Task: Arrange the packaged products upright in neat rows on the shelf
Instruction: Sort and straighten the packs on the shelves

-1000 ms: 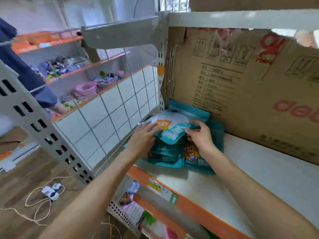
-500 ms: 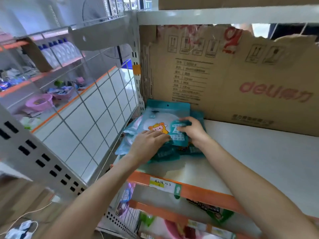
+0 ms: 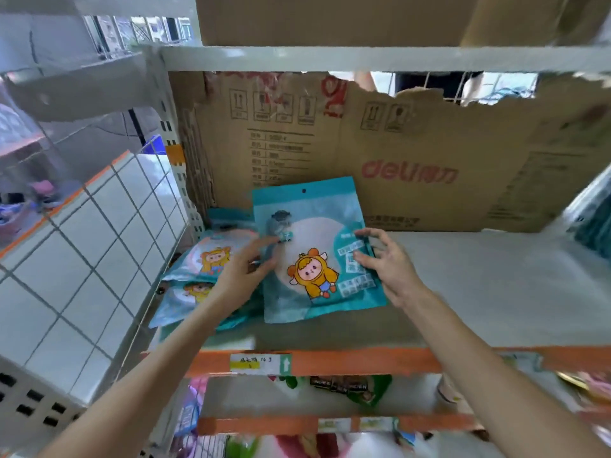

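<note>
Setting: a white shelf board (image 3: 479,292) with an orange front edge (image 3: 363,360) is viewed from above and in front; a torn brown cardboard sheet (image 3: 413,143) is stood along its back.
Raised packet: a teal pouch (image 3: 314,256) printed with a cartoon child in a yellow hood is held nearly upright at the left part of the shelf, in front of the cardboard, its lower edge near the board.
Left hand: the left hand (image 3: 244,276) is laid on the pouch's left edge, fingers slightly curled over it; whether the thumb is pinched behind cannot be told.
Right hand: the right hand (image 3: 386,266) is placed at the pouch's right edge, fingers spread apart and bent, the tips touching the front face.
Other packets: more matching pouches (image 3: 198,269) are lying flat and overlapping in the left corner, beside a wire grid side panel (image 3: 99,242).
Price label: a yellow and white tag (image 3: 261,363) is fixed on the orange edge.
Lower shelf: mixed goods are seen below, too blurred to identify.
</note>
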The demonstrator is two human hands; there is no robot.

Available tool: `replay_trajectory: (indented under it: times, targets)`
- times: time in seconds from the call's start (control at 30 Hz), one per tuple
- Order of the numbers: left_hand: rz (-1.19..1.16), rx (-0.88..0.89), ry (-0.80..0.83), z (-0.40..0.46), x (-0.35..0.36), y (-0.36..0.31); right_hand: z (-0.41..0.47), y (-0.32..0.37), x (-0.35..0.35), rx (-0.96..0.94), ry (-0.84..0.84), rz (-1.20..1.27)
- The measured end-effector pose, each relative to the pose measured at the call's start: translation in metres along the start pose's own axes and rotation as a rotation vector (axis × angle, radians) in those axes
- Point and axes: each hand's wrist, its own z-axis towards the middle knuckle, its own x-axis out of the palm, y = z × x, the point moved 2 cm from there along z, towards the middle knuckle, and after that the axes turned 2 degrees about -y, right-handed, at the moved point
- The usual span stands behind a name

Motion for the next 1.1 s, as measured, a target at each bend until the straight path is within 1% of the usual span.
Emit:
replay_trajectory:
  times: [0.13, 0.27, 0.37, 0.47, 0.5, 0.73, 0.83, 1.0, 1.1]
  targets:
    - [-0.01, 0.091, -0.016, 0.004, 0.026, -0.019, -0.017, 0.008, -0.031, -0.049, -0.052, 0.033]
    - [-0.098, 0.039, 0.023, 0.012, 0.054, -0.042, -0.029, 0.019, -0.069, -0.083, -0.102, 0.028]
    - [-0.107, 0.086, 0.031, 0.021, 0.085, -0.071, -0.039, 0.029, -0.107, -0.109, -0.127, 0.026]
    - [-0.187, 0.038, 0.093, 0.028, 0.123, -0.101, -0.052, 0.037, -0.154, -0.108, -0.147, 0.012]
    - [-0.182, 0.035, 0.103, 0.03, 0.137, -0.109, -0.056, 0.039, -0.17, -0.11, -0.158, 0.009]
    - [-0.23, 0.067, 0.203, 0.041, 0.243, -0.178, -0.089, 0.057, -0.288, -0.131, -0.266, 0.006]
    - [-0.237, 0.108, 0.24, 0.042, 0.285, -0.206, -0.107, 0.067, -0.333, -0.142, -0.307, 0.002]
    - [-0.252, 0.19, 0.304, 0.045, 0.333, -0.244, -0.133, 0.076, -0.388, -0.197, -0.368, 0.054]
    - [-0.254, 0.208, 0.33, 0.047, 0.355, -0.256, -0.141, 0.075, -0.409, -0.219, -0.401, 0.064]
